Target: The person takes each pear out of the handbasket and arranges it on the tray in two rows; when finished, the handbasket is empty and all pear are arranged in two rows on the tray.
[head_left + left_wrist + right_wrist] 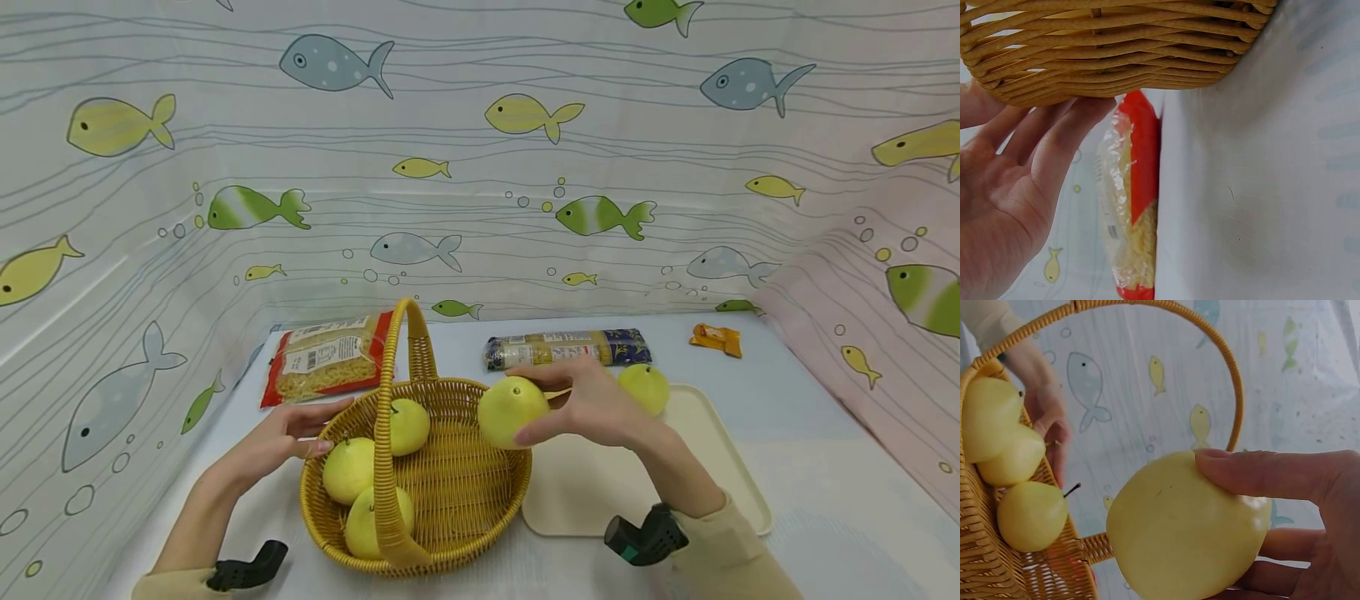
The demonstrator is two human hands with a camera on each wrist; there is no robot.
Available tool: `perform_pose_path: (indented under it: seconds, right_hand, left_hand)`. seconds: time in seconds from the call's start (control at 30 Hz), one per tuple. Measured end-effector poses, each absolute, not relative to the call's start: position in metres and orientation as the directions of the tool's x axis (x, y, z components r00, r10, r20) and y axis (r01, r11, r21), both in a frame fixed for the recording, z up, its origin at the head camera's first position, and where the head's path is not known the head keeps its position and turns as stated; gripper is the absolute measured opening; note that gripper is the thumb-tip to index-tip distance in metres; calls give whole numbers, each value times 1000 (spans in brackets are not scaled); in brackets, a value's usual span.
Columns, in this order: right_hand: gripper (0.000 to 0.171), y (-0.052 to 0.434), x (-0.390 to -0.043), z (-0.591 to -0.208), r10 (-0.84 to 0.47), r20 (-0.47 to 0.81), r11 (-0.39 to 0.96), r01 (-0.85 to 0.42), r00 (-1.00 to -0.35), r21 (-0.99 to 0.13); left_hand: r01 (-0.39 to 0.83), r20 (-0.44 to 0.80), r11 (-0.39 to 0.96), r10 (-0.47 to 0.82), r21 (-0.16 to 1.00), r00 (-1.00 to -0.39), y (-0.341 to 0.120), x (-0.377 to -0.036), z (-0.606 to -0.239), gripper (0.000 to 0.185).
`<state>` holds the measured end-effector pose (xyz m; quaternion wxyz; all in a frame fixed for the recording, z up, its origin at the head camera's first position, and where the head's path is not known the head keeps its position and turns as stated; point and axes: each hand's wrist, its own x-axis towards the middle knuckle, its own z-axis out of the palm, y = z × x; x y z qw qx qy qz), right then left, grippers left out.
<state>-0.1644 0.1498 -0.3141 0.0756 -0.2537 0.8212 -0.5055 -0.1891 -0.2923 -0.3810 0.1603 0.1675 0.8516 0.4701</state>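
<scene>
— While the right hand (600, 408) grips a yellow pear (513, 412) above the basket (480, 500) rim, where is the left hand (288, 433)?
— Fingers straight, pressed against the basket's outer wall; three pears (375, 475) lie inside, another pear (645, 387) on the tray (720, 467)

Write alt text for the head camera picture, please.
A right hand holds a yellow pear over a wicker basket containing three pears, while the left hand steadies its rim. Another pear sits on a cream tray.
</scene>
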Motion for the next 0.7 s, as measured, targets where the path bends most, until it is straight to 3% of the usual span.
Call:
perform_pose_path:
  seconds: [0.47,0.7]
  right_hand:
    - [62,186,-167,-297,-411,181,405,-357,-894,-842]
    - [65,198,-165,-290,-377,174,403,-330,-910,-854]
  left_hand:
    - [131,-119,508,430,852,-895,-292,-189,-380,70]
    - [135,-116,507,433,851,-894,-292,-188,-380,69]
